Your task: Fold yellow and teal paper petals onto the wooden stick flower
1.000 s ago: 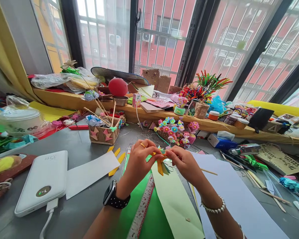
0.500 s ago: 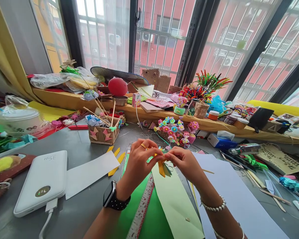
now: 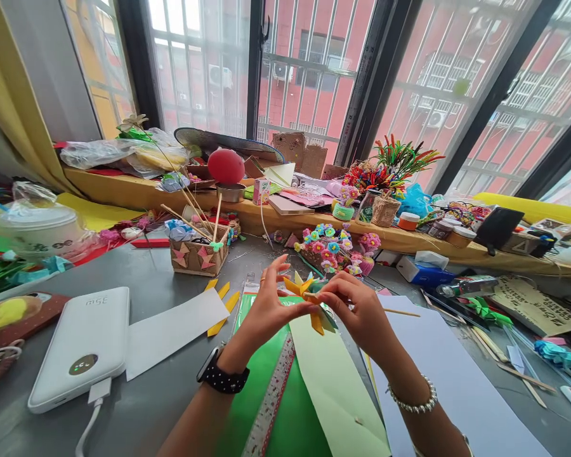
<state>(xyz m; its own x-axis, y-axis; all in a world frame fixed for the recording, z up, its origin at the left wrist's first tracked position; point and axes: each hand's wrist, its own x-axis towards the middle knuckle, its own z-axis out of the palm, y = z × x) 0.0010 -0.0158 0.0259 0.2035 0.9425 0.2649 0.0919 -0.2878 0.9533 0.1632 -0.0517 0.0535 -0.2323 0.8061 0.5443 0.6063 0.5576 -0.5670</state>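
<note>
A paper flower (image 3: 318, 320) with yellow and pale green-blue petals is held above the mat, seen side-on. A thin wooden stick (image 3: 402, 312) runs out to the right behind my right hand (image 3: 356, 311), whose thumb and fingers pinch the flower near its centre. My left hand (image 3: 271, 304) is beside the flower with its fingers raised and apart. Its thumb reaches along the petals and touches near the middle. Below lie a green sheet (image 3: 285, 419), a patterned ruler (image 3: 270, 406) and a pale green paper strip (image 3: 337, 387).
Yellow paper strips (image 3: 223, 304) and a white paper piece (image 3: 178, 333) lie to the left, near a white power bank (image 3: 83, 349). A cardboard box (image 3: 200, 257) with sticks and several knitted flowers (image 3: 330, 247) stand behind. White paper (image 3: 438, 374) lies to the right, beside loose sticks (image 3: 526, 374).
My left fingers have opened and lifted away from their pinch, while the thumb stays at the flower. More of the yellow petals shows. The right hand keeps its pinch.
</note>
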